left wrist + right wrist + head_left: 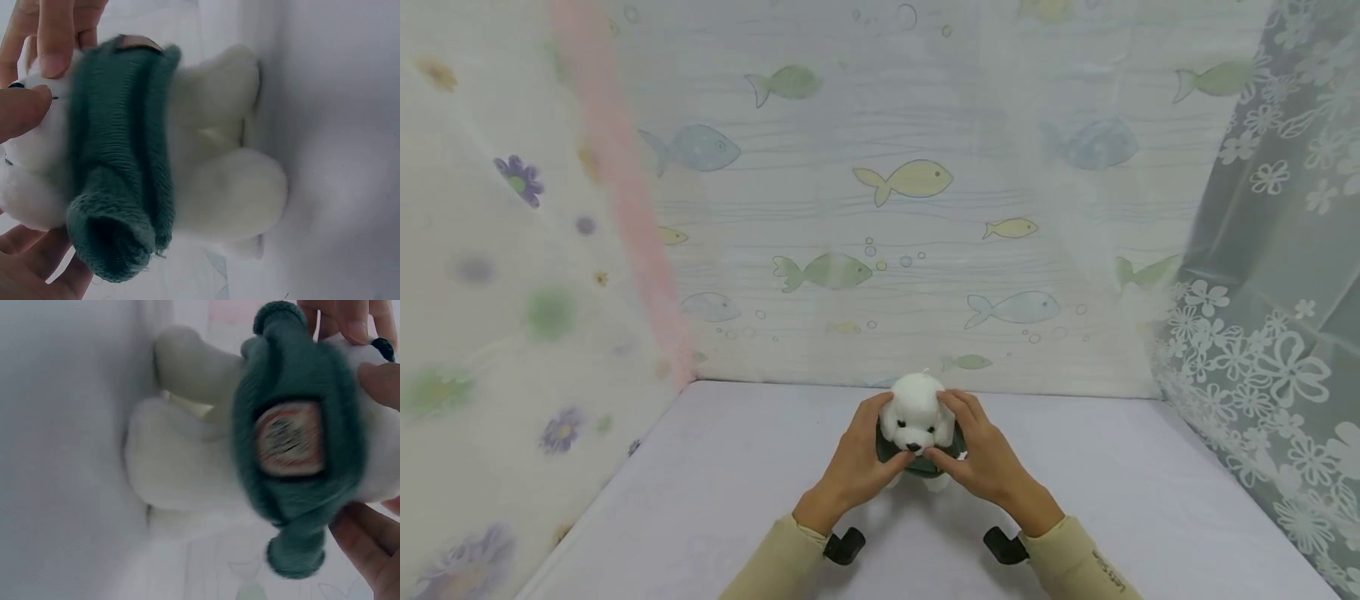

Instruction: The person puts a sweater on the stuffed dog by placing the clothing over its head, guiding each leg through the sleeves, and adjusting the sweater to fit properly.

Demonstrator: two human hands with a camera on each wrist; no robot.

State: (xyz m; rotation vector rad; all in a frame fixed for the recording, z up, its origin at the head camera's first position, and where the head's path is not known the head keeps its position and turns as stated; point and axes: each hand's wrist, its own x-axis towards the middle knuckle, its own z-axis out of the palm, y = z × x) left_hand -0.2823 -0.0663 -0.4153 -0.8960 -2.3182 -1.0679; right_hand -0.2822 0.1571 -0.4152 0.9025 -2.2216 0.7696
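A white plush dog stands upright on the white table, facing the person. It wears a dark green knitted sweater, which has a square patch on it. On the left side of its head, as seen in the head view, my left hand grips it, with the thumb near the muzzle. My right hand holds the other side in the same way, its thumb also near the nose. In both wrist views the white legs reach down to the tabletop. Parts of the fingers are hidden behind the head.
The white tabletop spreads around the toy. A fish-print curtain hangs behind it, a flowered one on the left and a grey flowered one on the right. Black wrist devices sit below both wrists.
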